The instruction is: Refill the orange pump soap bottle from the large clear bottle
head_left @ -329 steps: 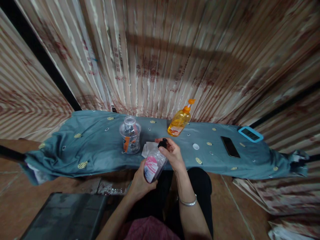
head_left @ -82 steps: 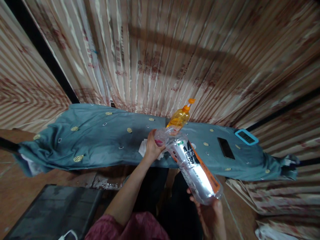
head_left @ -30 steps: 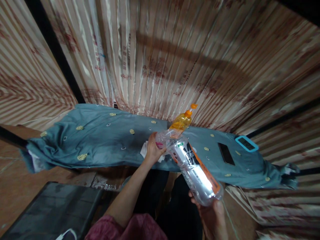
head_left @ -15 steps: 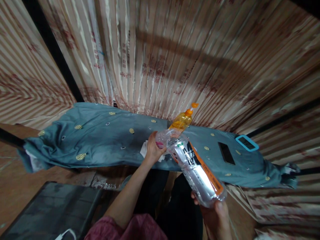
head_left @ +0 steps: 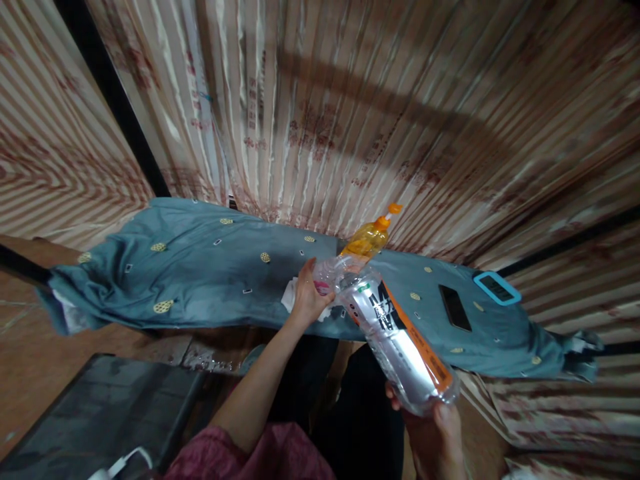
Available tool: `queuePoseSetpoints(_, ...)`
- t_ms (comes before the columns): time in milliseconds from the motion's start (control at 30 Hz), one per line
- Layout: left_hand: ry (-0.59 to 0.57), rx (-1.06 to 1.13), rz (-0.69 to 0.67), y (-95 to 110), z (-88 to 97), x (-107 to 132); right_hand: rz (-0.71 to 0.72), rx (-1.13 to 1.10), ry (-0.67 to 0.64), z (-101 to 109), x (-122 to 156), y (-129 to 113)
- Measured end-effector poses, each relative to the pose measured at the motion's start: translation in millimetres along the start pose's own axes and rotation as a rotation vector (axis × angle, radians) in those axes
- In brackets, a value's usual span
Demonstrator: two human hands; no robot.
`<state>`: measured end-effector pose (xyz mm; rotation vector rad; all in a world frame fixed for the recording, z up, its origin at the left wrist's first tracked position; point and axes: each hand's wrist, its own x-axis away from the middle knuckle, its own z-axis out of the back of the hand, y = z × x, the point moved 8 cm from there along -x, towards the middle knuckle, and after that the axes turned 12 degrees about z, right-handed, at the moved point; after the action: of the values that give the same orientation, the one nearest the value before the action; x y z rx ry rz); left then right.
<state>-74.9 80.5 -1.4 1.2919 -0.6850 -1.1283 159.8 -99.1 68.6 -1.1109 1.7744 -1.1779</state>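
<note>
My right hand grips the base of a large clear plastic bottle with a silver, black and orange label, tilted up and to the left. My left hand is closed around a small clear plastic container with a pink patch. The large bottle's neck end meets this container; whether one enters the other I cannot tell. Just behind stands a pump bottle of orange-yellow liquid with an orange pump head, partly hidden. Crumpled white tissue lies under my left hand.
A grey-green patterned cloth covers the long narrow table. On its right side lie a dark phone and a blue-framed digital display. A striped curtain hangs behind. At lower left is a dark box-like surface with a white cable.
The view has shifted slightly. Both hands keep their grips, and the large bottle stays tilted against the small clear container with almost no movement.
</note>
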Motion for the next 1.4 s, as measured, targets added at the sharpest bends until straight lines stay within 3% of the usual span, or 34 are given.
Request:
queuePoseSetpoints(500,0.011,0.000,0.002,3.4,1.4,0.9,0.044,0.035,-0.065,4.5,-4.3,-1.1)
queuePoseSetpoints(900,0.005,-0.026,-0.008,7.4,2.4,1.2,0.025,0.051,0.011,4.1,-4.9,-5.8)
queuePoseSetpoints(1100,-0.011,-0.027,0.001,10.0,2.4,2.1,0.049,0.047,-0.057,-1.9,-5.6,-9.9)
queuePoseSetpoints(1400,-0.011,-0.016,0.024,10.5,3.0,2.7,0.074,0.072,-0.029,11.4,-8.7,-4.6)
